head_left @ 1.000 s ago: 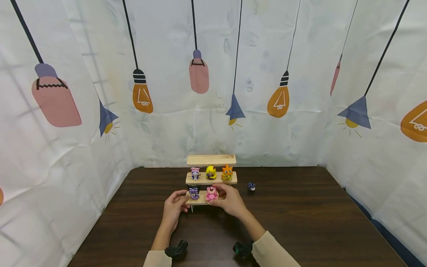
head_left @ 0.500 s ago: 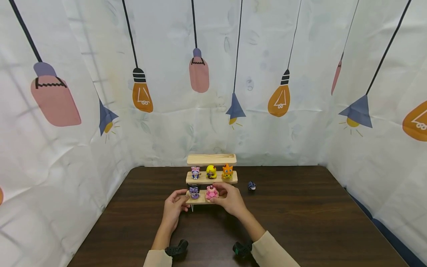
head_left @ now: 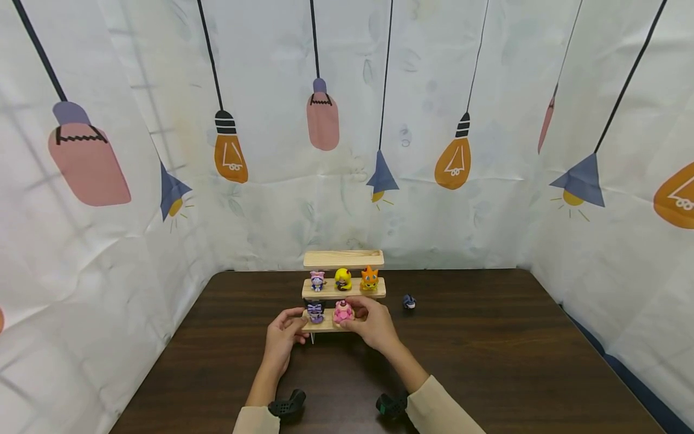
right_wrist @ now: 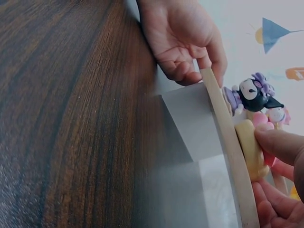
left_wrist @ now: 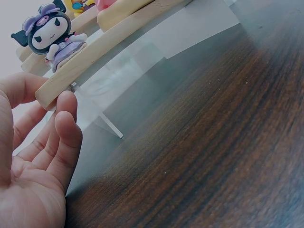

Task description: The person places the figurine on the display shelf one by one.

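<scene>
A tiered wooden display shelf [head_left: 325, 327] with clear supports stands on the table. My left hand [head_left: 283, 337] grips the left end of its lowest tier, with fingers above and below the wood in the left wrist view. On that tier, my right hand [head_left: 376, 325] holds a pink bear figurine [head_left: 343, 311] between thumb and fingers. Its pale yellow base [right_wrist: 251, 149] meets the tier in the right wrist view. Just left of it sits a black-and-purple figurine [left_wrist: 48, 35] with a white face. The bear's face is hard to make out.
On the middle tier stand a pink-and-purple figurine [head_left: 317, 281], a yellow-haired figurine [head_left: 343, 279] and an orange figurine [head_left: 369, 279]. The top tier [head_left: 344, 260] is behind them. A small dark blue figurine [head_left: 409, 302] lies on the table [head_left: 488, 349] right of the shelf.
The pink bear figurine has turned or tipped in my right fingers, so its face shows less than a second ago. My left hand keeps its place on the shelf's end.
</scene>
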Demonstrator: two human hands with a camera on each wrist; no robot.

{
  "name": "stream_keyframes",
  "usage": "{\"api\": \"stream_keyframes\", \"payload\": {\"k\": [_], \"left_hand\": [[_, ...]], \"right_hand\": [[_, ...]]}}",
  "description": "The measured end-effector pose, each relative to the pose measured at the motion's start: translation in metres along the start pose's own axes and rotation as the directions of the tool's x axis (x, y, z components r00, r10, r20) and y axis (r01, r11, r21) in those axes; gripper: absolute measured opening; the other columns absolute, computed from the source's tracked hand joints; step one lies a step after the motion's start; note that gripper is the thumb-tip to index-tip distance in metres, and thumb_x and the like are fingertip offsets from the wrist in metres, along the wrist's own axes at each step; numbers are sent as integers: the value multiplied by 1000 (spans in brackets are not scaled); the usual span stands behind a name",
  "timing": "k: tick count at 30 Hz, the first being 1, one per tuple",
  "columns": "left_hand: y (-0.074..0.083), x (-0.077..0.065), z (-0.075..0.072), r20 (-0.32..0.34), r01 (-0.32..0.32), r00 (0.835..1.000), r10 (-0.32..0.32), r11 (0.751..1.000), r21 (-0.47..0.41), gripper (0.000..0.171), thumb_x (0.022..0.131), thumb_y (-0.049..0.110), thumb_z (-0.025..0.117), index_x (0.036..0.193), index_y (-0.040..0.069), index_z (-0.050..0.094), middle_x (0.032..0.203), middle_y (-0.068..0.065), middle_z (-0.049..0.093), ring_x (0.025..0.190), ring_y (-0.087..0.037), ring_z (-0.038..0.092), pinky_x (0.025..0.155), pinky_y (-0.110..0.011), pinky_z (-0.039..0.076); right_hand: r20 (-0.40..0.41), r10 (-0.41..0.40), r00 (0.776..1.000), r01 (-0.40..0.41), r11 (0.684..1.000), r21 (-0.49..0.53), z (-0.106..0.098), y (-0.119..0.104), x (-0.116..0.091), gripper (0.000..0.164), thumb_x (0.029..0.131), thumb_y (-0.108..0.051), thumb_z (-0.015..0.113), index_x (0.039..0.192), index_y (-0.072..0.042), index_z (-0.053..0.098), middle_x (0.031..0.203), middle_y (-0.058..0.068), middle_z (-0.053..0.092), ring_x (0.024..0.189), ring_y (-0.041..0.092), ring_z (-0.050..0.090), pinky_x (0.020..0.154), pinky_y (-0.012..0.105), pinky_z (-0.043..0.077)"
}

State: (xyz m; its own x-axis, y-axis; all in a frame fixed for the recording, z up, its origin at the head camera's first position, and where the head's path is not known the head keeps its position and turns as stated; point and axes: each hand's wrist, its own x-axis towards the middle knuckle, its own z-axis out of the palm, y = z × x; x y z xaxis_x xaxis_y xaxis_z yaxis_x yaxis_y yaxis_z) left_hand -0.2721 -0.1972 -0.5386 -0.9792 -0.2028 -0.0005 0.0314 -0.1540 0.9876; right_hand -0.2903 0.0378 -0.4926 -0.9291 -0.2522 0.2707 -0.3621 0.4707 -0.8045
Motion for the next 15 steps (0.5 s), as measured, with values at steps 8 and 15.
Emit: {"api": "stream_keyframes", "payload": {"k": [8, 15], "left_hand": [[0, -1, 0, 4, -19, 1000, 19, 1000, 0, 29, 96, 6, 66, 124, -3, 60, 80, 2, 68, 61, -14, 65, 54, -23, 54], [0, -2, 0, 7, -42, 999, 42, 999, -5, 27, 96, 4, 65, 122, -3, 62, 81, 0, 69, 61, -14, 65, 53, -23, 54]], "right_hand": [[-24, 4, 1000, -4, 1000, 0, 2, 0, 1, 47, 81, -21, 88, 125, -17, 71, 116, 3, 75, 91, 13, 66, 79, 25, 57], [-37, 10, 999, -10, 1000, 2, 3, -1, 1, 46, 81, -21, 88, 123, -18, 72, 114, 2, 75, 89, 12, 65, 77, 23, 55]]}}
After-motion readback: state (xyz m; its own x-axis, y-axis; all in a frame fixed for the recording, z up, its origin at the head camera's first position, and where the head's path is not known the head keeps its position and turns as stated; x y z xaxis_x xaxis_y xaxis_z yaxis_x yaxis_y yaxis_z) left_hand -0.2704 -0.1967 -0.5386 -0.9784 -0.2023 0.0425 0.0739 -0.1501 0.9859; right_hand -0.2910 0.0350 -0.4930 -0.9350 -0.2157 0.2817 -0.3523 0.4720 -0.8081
